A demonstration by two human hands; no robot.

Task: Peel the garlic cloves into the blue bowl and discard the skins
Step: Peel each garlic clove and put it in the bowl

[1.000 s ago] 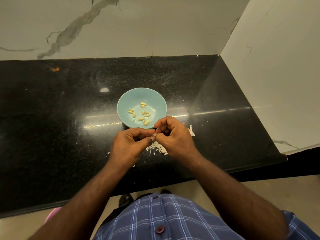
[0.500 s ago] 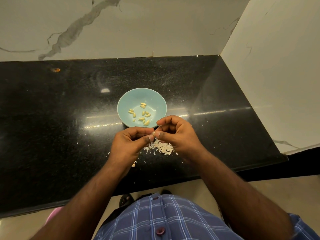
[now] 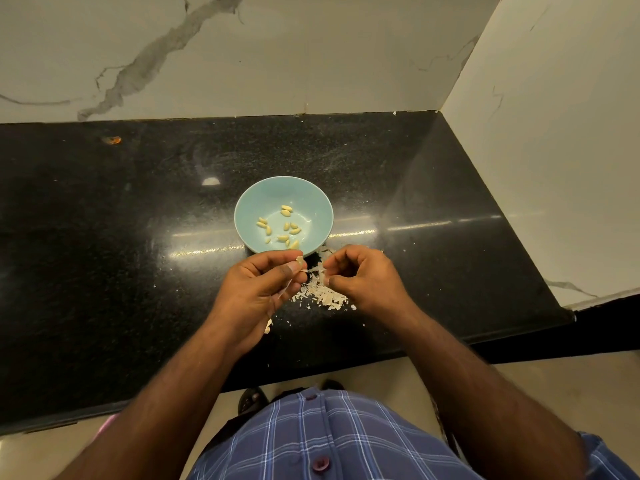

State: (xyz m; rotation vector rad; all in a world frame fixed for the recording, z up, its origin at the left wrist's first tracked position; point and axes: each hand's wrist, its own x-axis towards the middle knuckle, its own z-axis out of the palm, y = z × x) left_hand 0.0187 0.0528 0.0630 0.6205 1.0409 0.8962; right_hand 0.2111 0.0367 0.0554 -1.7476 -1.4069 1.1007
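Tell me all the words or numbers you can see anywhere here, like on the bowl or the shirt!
There are none to read. The blue bowl is plain, with only peeled garlic cloves inside. The black counter, the marble walls and the checked shirt carry no letters, labels or numbers. The small orange speck on the counter is too small to tell what it is.
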